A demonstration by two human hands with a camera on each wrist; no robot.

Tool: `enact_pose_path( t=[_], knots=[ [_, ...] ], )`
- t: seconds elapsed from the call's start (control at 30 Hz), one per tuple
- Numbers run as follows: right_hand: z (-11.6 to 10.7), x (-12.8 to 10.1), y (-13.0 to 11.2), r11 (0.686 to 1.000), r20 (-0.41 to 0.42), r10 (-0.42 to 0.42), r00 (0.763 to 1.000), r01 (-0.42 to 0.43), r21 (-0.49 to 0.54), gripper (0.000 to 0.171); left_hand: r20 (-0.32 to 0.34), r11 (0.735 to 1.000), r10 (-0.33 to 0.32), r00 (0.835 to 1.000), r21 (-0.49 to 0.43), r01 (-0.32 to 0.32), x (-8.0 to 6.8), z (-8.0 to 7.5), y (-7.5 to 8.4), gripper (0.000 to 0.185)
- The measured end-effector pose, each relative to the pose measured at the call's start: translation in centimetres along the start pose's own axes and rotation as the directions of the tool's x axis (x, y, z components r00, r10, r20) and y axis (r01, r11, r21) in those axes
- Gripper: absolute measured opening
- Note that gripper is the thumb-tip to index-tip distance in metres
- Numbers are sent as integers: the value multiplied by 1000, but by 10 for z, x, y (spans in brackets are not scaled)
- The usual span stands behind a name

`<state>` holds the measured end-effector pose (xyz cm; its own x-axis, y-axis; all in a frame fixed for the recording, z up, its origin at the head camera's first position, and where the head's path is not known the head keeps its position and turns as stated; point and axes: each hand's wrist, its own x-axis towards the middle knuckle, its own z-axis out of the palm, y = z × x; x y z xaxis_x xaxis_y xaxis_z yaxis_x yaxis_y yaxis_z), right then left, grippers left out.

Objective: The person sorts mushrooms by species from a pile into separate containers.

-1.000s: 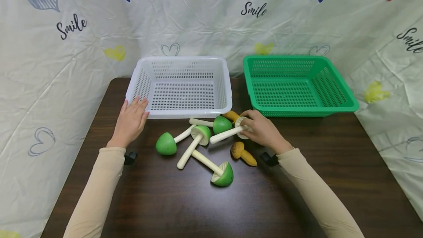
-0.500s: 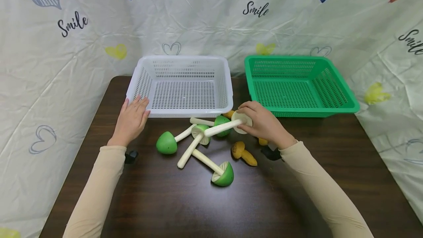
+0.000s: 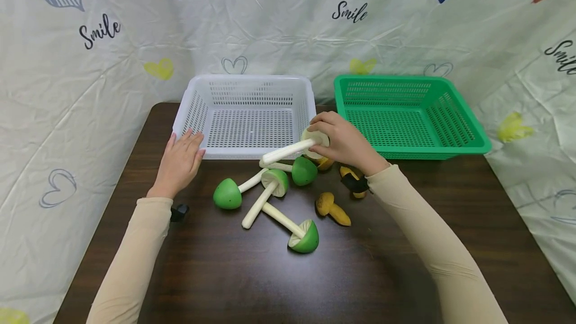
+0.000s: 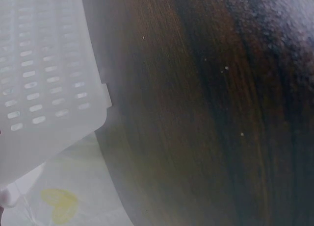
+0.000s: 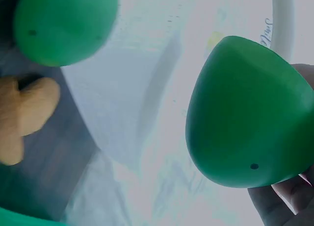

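Observation:
My right hand (image 3: pixel 344 141) grips a toy mushroom (image 3: pixel 288 151) by its cap, lifted over the front right corner of the white basket (image 3: pixel 243 154). Its pale stem points left; the right wrist view shows the green cap (image 5: pixel 250 118) between the fingers. My left hand (image 3: pixel 180 166) rests with straight fingers on the white basket's front left corner. Several green-capped mushrooms (image 3: pixel 227 194) lie on the table before the basket. Yellow-brown mushrooms (image 3: pixel 333 209) lie to their right, one partly hidden under the right wrist and another behind the held mushroom.
A green basket (image 3: pixel 411 153) stands right of the white one, with a narrow gap between them. Both sit at the back of the dark wooden table (image 3: pixel 270 284). A white cloth (image 3: pixel 279 29) printed with hearts hangs behind and beside it.
My right hand has picked up the green-capped mushroom from the pile and raised it away from me, to the white basket's edge. The left hand has stayed at the basket's corner.

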<state>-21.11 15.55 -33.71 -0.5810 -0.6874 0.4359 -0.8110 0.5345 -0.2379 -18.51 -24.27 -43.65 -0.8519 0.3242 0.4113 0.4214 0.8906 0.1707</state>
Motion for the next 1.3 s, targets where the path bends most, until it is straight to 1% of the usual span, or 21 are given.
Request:
enact_pose_path(
  t=[0.17, 0.4, 0.57, 0.8, 0.93, 1.07, 1.2, 1.3],
  knots=[
    [1, 21, 1, 999, 9, 45, 999, -45, 8, 33, -2, 1000, 3, 1000, -3, -3, 0, -1, 1, 42],
    [14, 43, 11, 992, 32, 116, 993, -114, -48, 39, -11, 1000, 3, 1000, -10, -3, 0, 0, 1, 42],
    [21, 52, 18, 980, 68, 189, 980, -184, -79, 44, -17, 1000, 9, 1000, -11, -9, 1, 1, 1, 42],
    [31, 65, 24, 961, 125, 266, 956, -254, -107, 45, -17, 1000, 4, 1000, -10, -4, 0, 1, 0, 42],
    [40, 70, 25, 951, 145, 295, 945, -275, -139, 45, -11, 1000, 3, 1000, -13, -3, 0, 1, -1, 42],
    [47, 74, 25, 945, 154, 306, 939, -281, -168, 43, -5, 1000, 0, 1000, -15, 0, 0, 1, -1, 44],
    [51, 76, 25, 936, 168, 322, 932, -288, -202, 43, 5, 1000, -7, 1000, -15, 7, 0, 0, -2, 44],
    [53, 76, 25, 936, 180, 322, 929, -284, -208, 40, 19, 1000, -12, 1000, -13, 12, 0, -1, -2, 45]
  ],
)
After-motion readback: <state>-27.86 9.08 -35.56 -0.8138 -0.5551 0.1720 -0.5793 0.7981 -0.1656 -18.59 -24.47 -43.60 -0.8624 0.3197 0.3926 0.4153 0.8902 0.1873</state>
